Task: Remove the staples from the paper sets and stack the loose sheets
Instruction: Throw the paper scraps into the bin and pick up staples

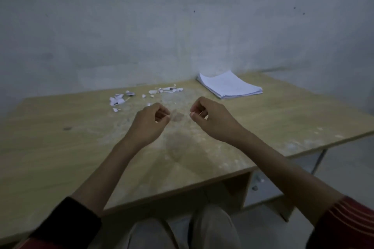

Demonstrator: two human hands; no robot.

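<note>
Several torn white paper scraps [117,100] lie scattered on the wooden table [60,147] left of centre, and the litter trails rightward along the far edge beneath a grey wall [182,16]. Just right of them, at mid-frame, the person's left hand [150,122] is raised above the worn tabletop with its fingers curled in and the thumb meeting the forefinger. Whether anything is pinched there is too small to tell. Beside it, a short gap apart, the right hand [211,119] mirrors the pose, fingers folded into the palm and thumb tip against the forefinger. A faint thin line shows at the knuckles, but it cannot be made out. Farther right, in the table's far corner against the wall, a stack of loose sheets [230,85] rests flat and slightly fanned, well apart from both hands. A dark sleeve [66,226] fills the lower left, pale trousers [212,228] the bottom centre, and a red striped sleeve [348,224] the lower right.
</note>
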